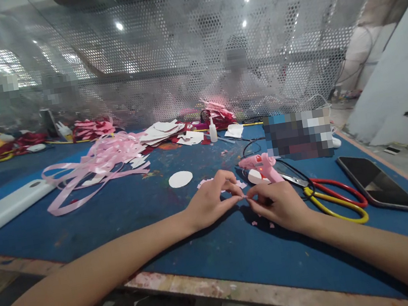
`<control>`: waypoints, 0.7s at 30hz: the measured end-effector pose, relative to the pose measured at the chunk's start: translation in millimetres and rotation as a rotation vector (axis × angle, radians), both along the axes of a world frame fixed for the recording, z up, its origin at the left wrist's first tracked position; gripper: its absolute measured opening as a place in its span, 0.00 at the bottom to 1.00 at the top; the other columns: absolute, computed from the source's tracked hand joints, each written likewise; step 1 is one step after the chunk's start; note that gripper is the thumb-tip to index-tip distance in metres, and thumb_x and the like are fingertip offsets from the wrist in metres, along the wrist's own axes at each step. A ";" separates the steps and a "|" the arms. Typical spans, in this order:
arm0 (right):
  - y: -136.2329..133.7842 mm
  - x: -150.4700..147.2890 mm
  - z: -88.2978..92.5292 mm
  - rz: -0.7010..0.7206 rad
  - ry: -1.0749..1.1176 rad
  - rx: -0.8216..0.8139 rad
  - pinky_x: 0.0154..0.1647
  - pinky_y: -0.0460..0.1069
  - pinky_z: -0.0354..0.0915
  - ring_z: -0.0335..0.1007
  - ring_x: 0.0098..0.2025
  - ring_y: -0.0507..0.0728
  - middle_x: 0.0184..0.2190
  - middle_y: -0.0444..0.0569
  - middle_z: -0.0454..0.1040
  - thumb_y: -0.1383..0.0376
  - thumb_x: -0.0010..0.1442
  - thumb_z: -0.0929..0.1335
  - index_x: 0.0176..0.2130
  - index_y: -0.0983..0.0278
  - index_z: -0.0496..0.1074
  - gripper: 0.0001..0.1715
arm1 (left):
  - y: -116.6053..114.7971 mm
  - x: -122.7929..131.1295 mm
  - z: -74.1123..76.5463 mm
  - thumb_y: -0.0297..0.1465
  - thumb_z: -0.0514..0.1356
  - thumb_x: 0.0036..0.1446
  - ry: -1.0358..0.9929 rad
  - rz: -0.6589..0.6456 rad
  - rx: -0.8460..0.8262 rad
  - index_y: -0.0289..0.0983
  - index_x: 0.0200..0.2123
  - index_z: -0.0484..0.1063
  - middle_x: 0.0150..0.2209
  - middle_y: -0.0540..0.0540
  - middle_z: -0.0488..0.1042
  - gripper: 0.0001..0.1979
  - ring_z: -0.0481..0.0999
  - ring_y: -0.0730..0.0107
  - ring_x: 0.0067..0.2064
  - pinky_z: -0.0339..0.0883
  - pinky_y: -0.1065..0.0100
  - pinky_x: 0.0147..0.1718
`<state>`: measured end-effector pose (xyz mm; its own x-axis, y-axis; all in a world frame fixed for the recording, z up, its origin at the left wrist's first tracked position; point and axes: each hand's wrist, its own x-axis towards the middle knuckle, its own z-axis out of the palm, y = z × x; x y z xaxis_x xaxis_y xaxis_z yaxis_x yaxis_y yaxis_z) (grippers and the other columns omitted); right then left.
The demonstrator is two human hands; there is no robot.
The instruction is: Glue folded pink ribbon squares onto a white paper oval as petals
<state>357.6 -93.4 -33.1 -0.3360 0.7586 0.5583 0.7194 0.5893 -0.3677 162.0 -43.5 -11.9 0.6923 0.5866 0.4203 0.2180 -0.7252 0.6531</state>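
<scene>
My left hand (214, 198) and my right hand (278, 206) meet above the blue table, thumbs and fingertips pinched close together. Between their tips shows a tiny pink piece (245, 197), too small to make out well. Pink ribbon pieces (241, 184) lie just behind my left fingers and are partly hidden. A few pink scraps (255, 223) rest below my right hand. Beyond that hand, a pink glue gun (262, 162) stands by a white piece (256, 176). Farther left, a white oval (181, 179) lies flat.
Scissors (335, 197) with red and yellow handles and a phone (379, 182) lie right. Looped pink ribbon (113, 159), white cut pieces (162, 131) and a small bottle (213, 131) sit farther back. A long white object (9, 208) is left. A perforated screen (173, 50) stands behind.
</scene>
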 end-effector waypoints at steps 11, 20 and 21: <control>3.1 -0.1 -4.8 -0.019 -0.133 0.187 0.22 0.44 0.51 0.60 0.17 0.46 0.15 0.39 0.68 0.69 0.54 0.64 0.26 0.63 0.70 0.06 | -5.1 1.9 -2.8 0.29 0.55 0.58 0.087 0.031 0.174 0.40 0.38 0.54 0.34 0.48 0.74 0.09 0.77 0.66 0.37 0.67 0.64 0.40; -0.5 -6.1 -3.9 0.014 -0.295 0.398 0.22 0.47 0.44 0.51 0.15 0.46 0.12 0.40 0.63 0.72 0.55 0.61 0.20 0.64 0.64 0.14 | -14.4 5.7 -6.3 0.23 0.53 0.54 0.138 0.065 0.405 0.39 0.38 0.56 0.32 0.48 0.70 0.09 0.71 0.69 0.33 0.65 0.68 0.33; -1.3 -6.8 -4.1 0.025 -0.308 0.412 0.22 0.48 0.43 0.51 0.15 0.47 0.12 0.40 0.63 0.72 0.55 0.60 0.20 0.64 0.64 0.14 | -15.6 6.0 -7.2 0.22 0.52 0.53 0.142 0.070 0.453 0.38 0.37 0.56 0.32 0.48 0.69 0.09 0.70 0.69 0.33 0.65 0.68 0.33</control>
<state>350.8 -94.7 -37.2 -0.5472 0.4862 0.6813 0.7414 0.6594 0.1249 168.0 -59.1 -19.1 0.7270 0.4132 0.5484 0.3404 -0.9105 0.2348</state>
